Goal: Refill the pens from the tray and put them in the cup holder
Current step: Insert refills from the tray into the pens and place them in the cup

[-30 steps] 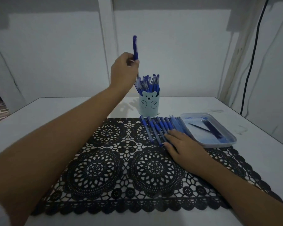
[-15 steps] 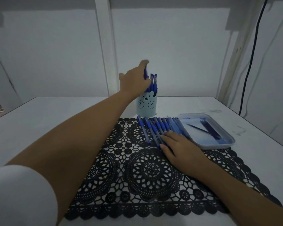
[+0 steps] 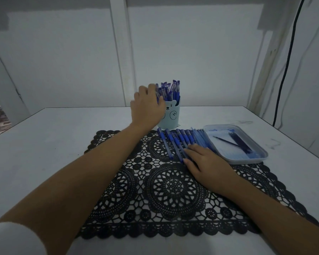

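Left arm stretched out toward the far edge of the table (image 3: 50, 137) — left hand (image 3: 147, 105) back up, fingers loosely spread, slightly blurred, gripping nothing. Right forearm angles in from the near right corner; right hand (image 3: 204, 162) flat, palm down, fingers straight.

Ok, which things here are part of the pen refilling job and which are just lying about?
Job: cup holder, pens standing in it, row of pens, tray, refills, left hand, right hand.
Just lying about: black mat, cable, table.
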`<state>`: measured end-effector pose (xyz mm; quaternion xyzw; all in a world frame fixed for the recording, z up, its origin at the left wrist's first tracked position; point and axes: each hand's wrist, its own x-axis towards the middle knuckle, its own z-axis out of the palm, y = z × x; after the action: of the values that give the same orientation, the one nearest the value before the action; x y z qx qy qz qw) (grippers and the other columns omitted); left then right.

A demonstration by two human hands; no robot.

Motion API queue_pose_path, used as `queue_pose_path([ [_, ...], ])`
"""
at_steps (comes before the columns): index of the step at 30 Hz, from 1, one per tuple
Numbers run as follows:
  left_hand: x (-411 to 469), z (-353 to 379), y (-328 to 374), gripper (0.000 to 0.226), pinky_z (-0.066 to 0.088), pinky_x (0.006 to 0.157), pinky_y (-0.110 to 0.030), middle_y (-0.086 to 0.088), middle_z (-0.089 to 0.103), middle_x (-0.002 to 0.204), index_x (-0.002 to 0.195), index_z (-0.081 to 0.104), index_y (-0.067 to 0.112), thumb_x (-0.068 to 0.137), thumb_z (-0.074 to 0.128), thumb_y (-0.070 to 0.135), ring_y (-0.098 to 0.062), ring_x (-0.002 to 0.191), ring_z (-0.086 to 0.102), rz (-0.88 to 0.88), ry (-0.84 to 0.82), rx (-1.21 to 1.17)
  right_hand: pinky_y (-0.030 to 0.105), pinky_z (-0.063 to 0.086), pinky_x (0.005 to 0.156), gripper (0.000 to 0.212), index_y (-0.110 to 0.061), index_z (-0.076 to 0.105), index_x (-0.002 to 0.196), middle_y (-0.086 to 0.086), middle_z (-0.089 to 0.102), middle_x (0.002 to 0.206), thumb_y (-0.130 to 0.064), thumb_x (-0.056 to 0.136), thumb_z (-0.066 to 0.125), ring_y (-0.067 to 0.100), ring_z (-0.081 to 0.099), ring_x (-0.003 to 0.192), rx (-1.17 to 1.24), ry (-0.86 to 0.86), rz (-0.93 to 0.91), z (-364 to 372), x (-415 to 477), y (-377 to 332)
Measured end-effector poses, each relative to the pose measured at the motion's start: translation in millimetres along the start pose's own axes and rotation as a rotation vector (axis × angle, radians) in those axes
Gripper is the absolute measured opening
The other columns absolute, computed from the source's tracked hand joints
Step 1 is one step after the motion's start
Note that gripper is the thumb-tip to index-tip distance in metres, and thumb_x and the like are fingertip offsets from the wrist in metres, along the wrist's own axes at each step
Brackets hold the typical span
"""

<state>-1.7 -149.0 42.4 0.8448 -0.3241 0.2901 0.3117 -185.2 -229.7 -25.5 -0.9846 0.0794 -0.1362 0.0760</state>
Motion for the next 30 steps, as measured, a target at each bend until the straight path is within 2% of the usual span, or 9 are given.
queue_pose_path([
  [2, -16.5, 1.6, -0.7, 0.021, 0.039, 0.072, -0.035, -0.009, 0.053, 0.099, 0.106, 0.044, 0.010, 0.092, 0.041, 0.026, -0.026, 0.087, 0.050, -0.098, -0.138, -0.022, 0.024, 0.015, 0.110, 0.046, -0.020, 0.035, 0.141, -0.004, 0.032, 0.147, -0.037, 0.098, 0.032, 0.010, 0.027, 0.135, -0.002, 0.014, -0.005, 0.2, -0.4, 0.2],
  [4, -31.9, 6.9, -1.6, 0.015, 0.039, 0.069, -0.032, -0.007, 0.054, 0.090, 0.091, 0.043, 0.013, 0.092, 0.040, 0.027, -0.022, 0.081, 0.050, -0.171, -0.490, 0.008, 0.024, 0.017, 0.110, 0.046, -0.019, 0.037, 0.140, -0.003, 0.034, 0.146, -0.037, 0.098, 0.033, 0.011, 0.030, 0.133, -0.002, 0.028, -0.012, 0.8, -0.5, 0.4],
  [6, -41.2, 13.2, -4.8, 0.020, 0.041, 0.070, -0.031, -0.006, 0.054, 0.087, 0.078, 0.043, 0.015, 0.091, 0.042, 0.031, -0.021, 0.079, 0.050, -0.196, -0.718, 0.093, 0.024, 0.019, 0.109, 0.045, -0.018, 0.038, 0.139, -0.002, 0.036, 0.145, -0.036, 0.098, 0.034, 0.012, 0.033, 0.132, -0.005, 0.036, -0.018, 1.1, -0.4, 0.4],
  [10, -41.9, 14.2, -2.7, 0.029, 0.042, 0.069, -0.030, 0.002, 0.046, 0.074, 0.081, 0.045, 0.016, 0.088, 0.046, 0.044, -0.020, 0.078, 0.049, -0.144, -0.793, 0.169, 0.025, 0.021, 0.108, 0.045, -0.016, 0.040, 0.138, 0.000, 0.038, 0.144, -0.035, 0.098, 0.035, 0.014, 0.035, 0.131, -0.005, 0.039, -0.021, 0.9, -0.7, 0.1],
  [13, -39.8, 5.3, 6.6, 0.029, 0.043, 0.070, -0.031, 0.001, 0.048, 0.073, 0.069, 0.042, 0.020, 0.087, 0.050, 0.041, -0.019, 0.076, 0.050, -0.091, -0.856, 0.190, 0.025, 0.021, 0.108, 0.045, -0.017, 0.040, 0.138, -0.001, 0.037, 0.145, -0.036, 0.097, 0.034, 0.014, 0.035, 0.131, -0.012, 0.038, -0.021, 0.4, -0.9, -0.2],
  [21, -54.3, -22.7, 0.7, 0.012, 0.038, 0.062, -0.030, 0.002, 0.043, 0.074, 0.095, 0.045, 0.013, 0.092, 0.043, 0.024, -0.019, 0.073, 0.048, -0.003, -0.674, 0.447, 0.027, 0.026, 0.105, 0.047, -0.016, 0.036, 0.140, 0.003, 0.036, 0.143, -0.036, 0.097, 0.035, 0.019, 0.036, 0.129, 0.005, 0.040, -0.012, 1.0, -1.9, 2.1],
  [26, -96.5, -46.7, -11.9, 0.023, 0.044, 0.060, -0.029, 0.004, 0.045, 0.088, 0.115, 0.042, 0.018, 0.098, 0.032, 0.029, -0.015, 0.071, 0.049, 0.251, -0.469, 0.291, 0.049, 0.042, 0.099, 0.047, -0.001, 0.047, 0.129, 0.019, 0.050, 0.131, -0.026, 0.090, 0.044, 0.036, 0.047, 0.122, -0.047, 0.304, -0.097, 3.4, 1.4, -0.9],
  [28, -117.1, -53.8, -13.8, 0.026, 0.048, 0.061, -0.030, 0.003, 0.049, 0.092, 0.115, 0.046, 0.021, 0.098, 0.031, 0.032, -0.015, 0.073, 0.051, 0.319, -0.411, 0.191, 0.045, 0.047, 0.092, 0.049, 0.000, 0.050, 0.125, 0.018, 0.057, 0.123, -0.029, 0.087, 0.039, 0.032, 0.055, 0.113, -0.124, 0.334, -0.182, 2.0, 1.8, -7.1],
  [30, -131.0, -56.6, -15.4, 0.032, 0.048, 0.055, -0.033, 0.002, 0.052, 0.085, 0.106, 0.055, 0.018, 0.094, 0.030, 0.035, -0.016, 0.066, 0.052, 0.411, -0.349, 0.092, 0.035, 0.053, 0.073, 0.046, -0.003, 0.055, 0.119, 0.011, 0.065, 0.105, -0.032, 0.087, 0.038, 0.024, 0.064, 0.091, -0.173, 0.315, -0.262, 2.2, -1.1, -14.7],
])
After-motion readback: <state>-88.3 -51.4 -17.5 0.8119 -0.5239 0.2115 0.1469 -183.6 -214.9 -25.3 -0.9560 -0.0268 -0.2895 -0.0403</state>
